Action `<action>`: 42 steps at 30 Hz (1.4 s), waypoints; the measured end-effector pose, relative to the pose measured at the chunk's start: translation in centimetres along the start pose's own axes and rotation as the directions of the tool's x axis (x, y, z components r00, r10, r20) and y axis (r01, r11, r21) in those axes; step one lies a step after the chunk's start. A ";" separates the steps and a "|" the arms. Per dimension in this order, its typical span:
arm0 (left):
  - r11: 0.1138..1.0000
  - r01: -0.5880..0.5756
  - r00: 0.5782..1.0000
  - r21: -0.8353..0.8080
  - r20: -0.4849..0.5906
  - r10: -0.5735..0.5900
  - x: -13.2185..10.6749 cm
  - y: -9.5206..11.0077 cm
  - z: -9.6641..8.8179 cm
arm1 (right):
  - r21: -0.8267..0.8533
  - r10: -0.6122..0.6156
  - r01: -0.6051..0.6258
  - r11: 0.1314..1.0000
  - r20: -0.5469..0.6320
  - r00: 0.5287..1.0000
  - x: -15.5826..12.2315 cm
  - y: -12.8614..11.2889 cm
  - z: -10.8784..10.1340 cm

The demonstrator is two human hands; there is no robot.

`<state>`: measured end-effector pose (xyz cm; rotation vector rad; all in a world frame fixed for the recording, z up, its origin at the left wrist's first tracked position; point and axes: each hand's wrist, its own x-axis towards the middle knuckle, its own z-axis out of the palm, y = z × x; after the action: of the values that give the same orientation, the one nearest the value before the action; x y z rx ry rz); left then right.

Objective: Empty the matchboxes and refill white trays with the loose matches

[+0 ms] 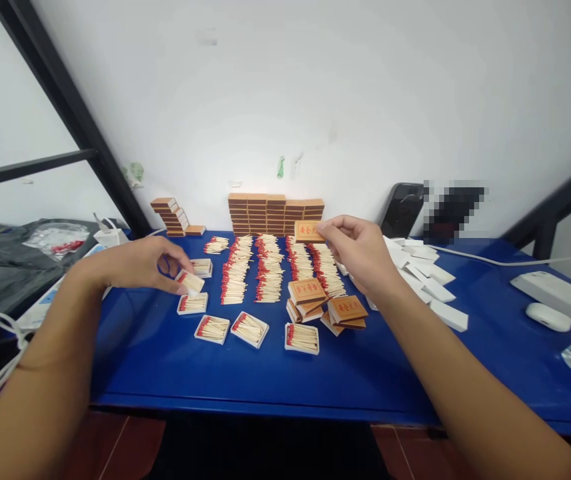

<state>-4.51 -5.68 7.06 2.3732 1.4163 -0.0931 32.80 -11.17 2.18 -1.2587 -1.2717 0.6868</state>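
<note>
On the left, my left hand (168, 265) pinches a small white matchbox tray (191, 281) just above other trays of matches. Between the thumb and fingers of my right hand (353, 247) is an orange-brown matchbox sleeve (308, 231) with red characters, raised over the rows of matches. Below my left hand lies a filled tray (192, 304). More filled trays, such as one tray (302, 339) at the front, rest on the blue table (245, 383). Loose red-tipped matches (269, 270) form several rows in the middle. Sleeves (307, 291) are heaped near my right forearm.
Stacked matchboxes (275, 213) stand against the wall, with a smaller stack (170, 217) at left. White trays (423, 273) pile up at right. A phone (402, 212) leans on the wall. Far right are a white case (548, 317) and a cable (503, 262).
</note>
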 end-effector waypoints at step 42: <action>0.996 -0.077 0.992 -0.052 0.092 0.082 -0.4 1.5 1.3 | -0.529 0.039 0.153 0.834 0.335 0.941 -7.0 1.7 -9.2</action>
<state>-3.20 -7.07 6.40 2.3501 1.2650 -0.1458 40.24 -19.93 -0.07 -1.6020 -1.8760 0.5139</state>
